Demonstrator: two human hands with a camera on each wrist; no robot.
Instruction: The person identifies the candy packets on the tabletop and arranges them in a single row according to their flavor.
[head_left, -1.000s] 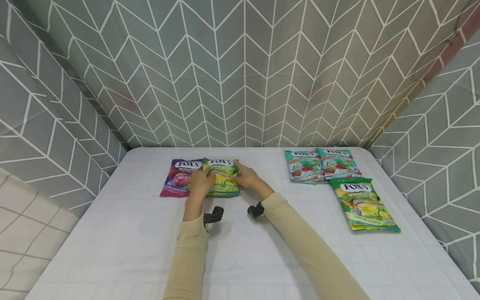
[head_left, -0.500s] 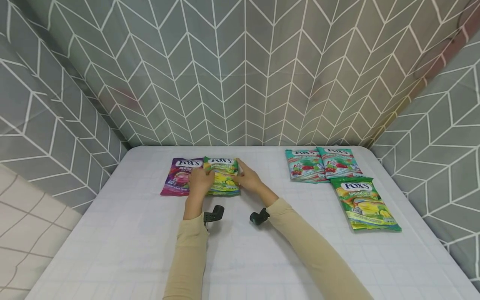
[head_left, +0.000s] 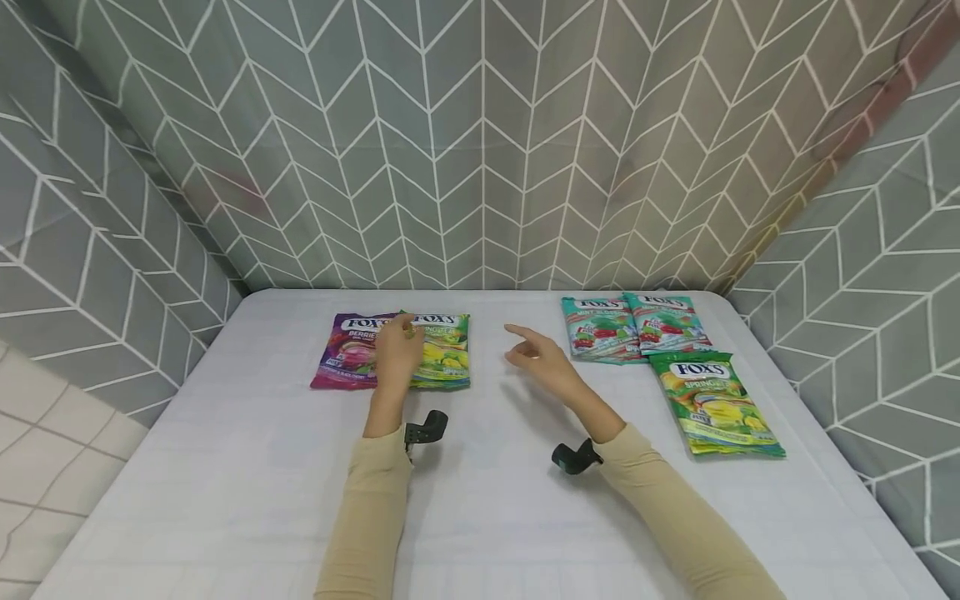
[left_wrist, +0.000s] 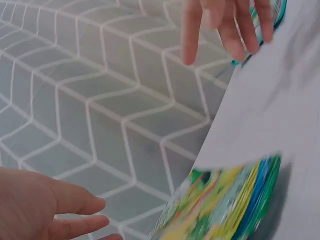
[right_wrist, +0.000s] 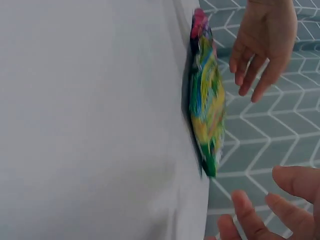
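In the head view a purple Fox's Berries candy bag [head_left: 347,358] lies at the back left, with a yellow-green Fox's Spring Tea candy bag [head_left: 447,354] beside it, overlapping its right edge. My left hand [head_left: 399,350] hovers above the line where the two bags meet, fingers loose and holding nothing. To the right of the pair, my right hand [head_left: 546,360] is over the white table with its fingers spread and nothing in them. The right wrist view shows the left hand [right_wrist: 265,47] raised off the bags.
Two teal Mint Blossom bags [head_left: 604,329] lie side by side at the back right. In front of them is another Spring Tea bag [head_left: 716,404]. The white table [head_left: 480,517] ends at a grey patterned curtain [head_left: 480,167] behind.
My right hand has let go of the Spring Tea bag's right edge and moved right. My left hand has lifted off the bags. Both bags lie where they were.
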